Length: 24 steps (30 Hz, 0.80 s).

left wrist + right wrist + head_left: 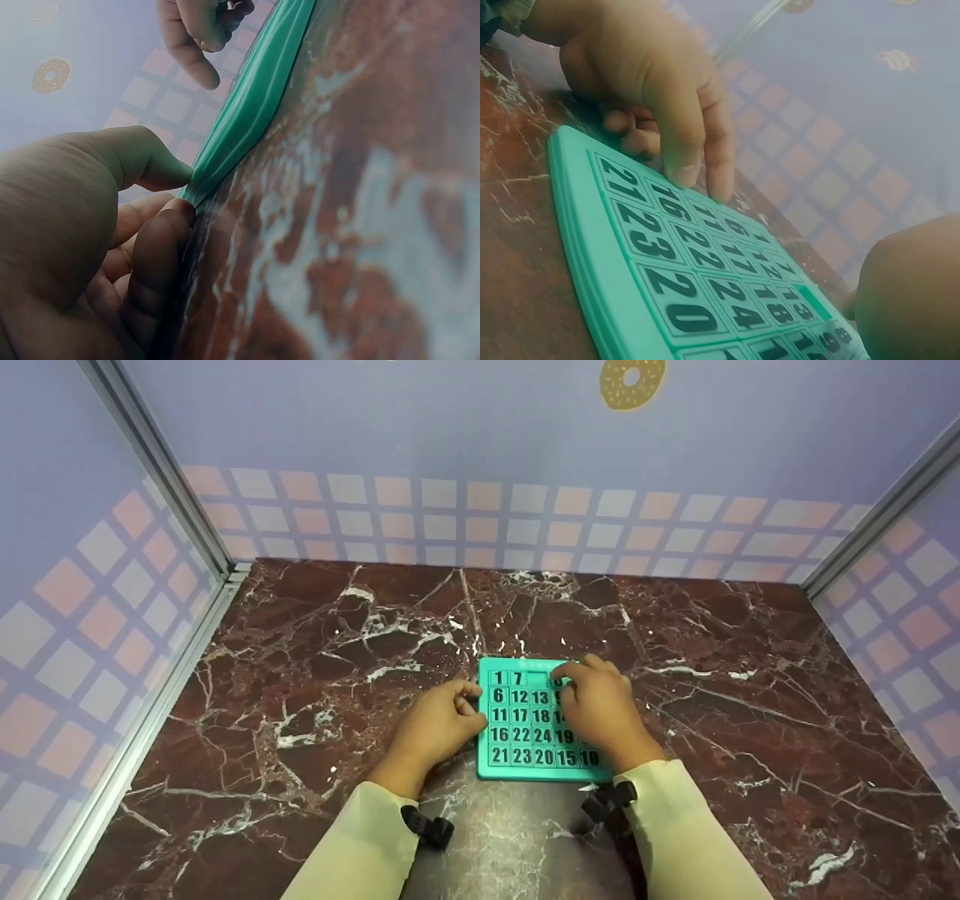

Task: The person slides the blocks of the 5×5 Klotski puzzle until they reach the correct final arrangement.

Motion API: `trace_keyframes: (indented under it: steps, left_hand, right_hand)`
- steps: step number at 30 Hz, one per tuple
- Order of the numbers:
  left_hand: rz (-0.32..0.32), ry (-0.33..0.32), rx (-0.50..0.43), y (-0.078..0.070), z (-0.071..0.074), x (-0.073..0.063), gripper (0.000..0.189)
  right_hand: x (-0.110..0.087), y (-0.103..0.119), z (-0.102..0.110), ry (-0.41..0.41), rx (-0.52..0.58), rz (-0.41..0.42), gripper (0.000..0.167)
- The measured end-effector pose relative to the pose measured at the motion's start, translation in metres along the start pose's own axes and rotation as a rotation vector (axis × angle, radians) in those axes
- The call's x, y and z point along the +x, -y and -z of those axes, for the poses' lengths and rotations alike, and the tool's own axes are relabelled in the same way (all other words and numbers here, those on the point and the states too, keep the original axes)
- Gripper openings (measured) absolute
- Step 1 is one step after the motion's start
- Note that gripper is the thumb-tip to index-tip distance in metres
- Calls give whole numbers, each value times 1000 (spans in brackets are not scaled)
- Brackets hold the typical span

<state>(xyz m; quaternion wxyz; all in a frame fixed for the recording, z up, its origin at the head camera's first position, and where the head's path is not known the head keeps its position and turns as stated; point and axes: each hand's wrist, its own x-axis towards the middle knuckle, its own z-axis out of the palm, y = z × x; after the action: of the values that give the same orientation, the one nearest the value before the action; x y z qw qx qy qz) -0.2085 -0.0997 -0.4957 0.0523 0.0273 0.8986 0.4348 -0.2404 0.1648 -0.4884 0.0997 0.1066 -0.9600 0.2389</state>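
Turquoise plastic at the left fingertips: the left hand [439,724] pinches the side rim of a sliding number puzzle [540,773], thumb and forefinger on the edge, roughly midway along it. Purpose, I judge: to brace the frame against sideways pushes while leaving the numbers uncovered.

Right of that pinch, the right hand [602,705] reaches over the puzzle's far corner and grasps nothing. Its index finger points at the top row, the others curl loosely. Contact with a tile: cannot tell from here; the knuckles hide it. Coming in from the right, it covers parts of the last two columns only.

Just left of that fingertip, a vacant slot [538,678] lies between tile 7 [518,679] and tile 8 [843,334]. Presumably the finger is posted there because only tiles bordering the slot have room to slide.

The puzzle lies between the hands on a dark red marbled tabletop [337,660], numbers upright to the wearer, probably for easy reading.

Nearer the body than the grip: pale yellow sleeves [360,847], black straps at both wrists. Beyond it: lilac back wall [375,427], checked along its base.
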Motion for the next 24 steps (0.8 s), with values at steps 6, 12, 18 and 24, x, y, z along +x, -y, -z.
trace_keyframes:
  steps: [6,12,18,24]
  left_hand:
    - [3,-2,-6,1,0,1,45]
    - [2,-3,11,0,0,2,44]
    - [6,0,12,0,0,1,45]
    - [8,3,-1,-1,0,0,45]
  right_hand:
    - [2,-7,3,-7,6,-45,30]
    - [2,-12,1,-6,-1,-47,31]
    - [1,-11,-3,5,4,-37,30]
    - [1,-11,-4,26,10,0,33]
